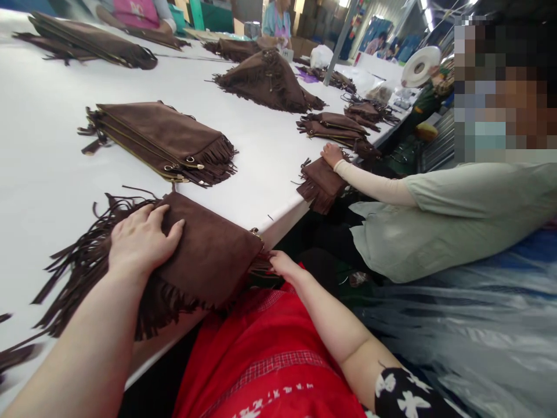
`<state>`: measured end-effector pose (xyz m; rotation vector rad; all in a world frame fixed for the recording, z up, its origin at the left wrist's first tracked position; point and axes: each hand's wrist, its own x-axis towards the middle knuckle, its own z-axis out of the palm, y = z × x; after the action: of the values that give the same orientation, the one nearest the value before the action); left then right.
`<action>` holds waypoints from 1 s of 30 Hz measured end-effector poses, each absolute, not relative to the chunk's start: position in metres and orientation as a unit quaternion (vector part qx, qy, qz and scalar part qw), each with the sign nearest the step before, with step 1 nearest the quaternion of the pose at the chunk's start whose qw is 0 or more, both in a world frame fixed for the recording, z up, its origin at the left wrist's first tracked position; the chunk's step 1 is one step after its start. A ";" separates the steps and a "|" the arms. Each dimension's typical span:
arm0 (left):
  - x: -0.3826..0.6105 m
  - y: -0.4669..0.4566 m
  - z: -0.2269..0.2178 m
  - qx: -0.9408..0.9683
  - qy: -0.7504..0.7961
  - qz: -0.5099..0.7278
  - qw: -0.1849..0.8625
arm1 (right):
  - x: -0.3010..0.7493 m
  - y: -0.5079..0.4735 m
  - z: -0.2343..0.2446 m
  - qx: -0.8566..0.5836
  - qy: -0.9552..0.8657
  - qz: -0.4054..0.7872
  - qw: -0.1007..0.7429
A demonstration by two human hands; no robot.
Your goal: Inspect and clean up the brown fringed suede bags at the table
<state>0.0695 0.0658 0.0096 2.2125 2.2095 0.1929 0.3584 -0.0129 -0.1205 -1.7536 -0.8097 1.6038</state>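
A brown fringed bag lies at the near edge of the table, one corner reaching past the edge. My left hand rests flat on its fringed side, fingers spread. At the opposite end, my right hand is closed on the bag's fringe strands, beside a small gold-coloured metal fitting. The fingertips of this hand are partly hidden. Just beyond lies a stack of brown zippered bags with gold zips and fringe.
To the right, a co-worker's hand presses on a smaller brown fringed piece at the edge of the white table. More brown bags lie farther back. A grey pole rises behind them. Other people work across the table.
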 end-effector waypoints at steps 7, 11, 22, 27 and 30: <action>0.070 0.065 0.010 0.707 0.704 0.061 0.002 | 0.394 -0.009 -0.135 -0.704 -0.259 0.571 0.332; 0.069 0.066 0.010 0.708 0.704 0.054 -0.005 | 0.401 0.000 -0.129 -0.725 -0.298 0.522 0.337; 0.061 0.076 -0.008 0.710 0.700 0.031 -0.070 | 0.405 0.048 -0.055 -0.719 -0.652 0.232 0.061; 0.061 0.075 -0.006 0.697 0.714 0.022 -0.063 | 0.397 0.046 -0.045 -0.707 -0.665 0.236 0.047; 0.064 0.070 0.000 0.698 0.714 0.032 -0.041 | 0.396 0.041 -0.048 -0.692 -0.670 0.262 0.061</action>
<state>0.0644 0.0701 -0.0004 2.2539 2.3032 0.1036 0.3955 0.0409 -0.0476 -2.0924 -2.0272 0.7926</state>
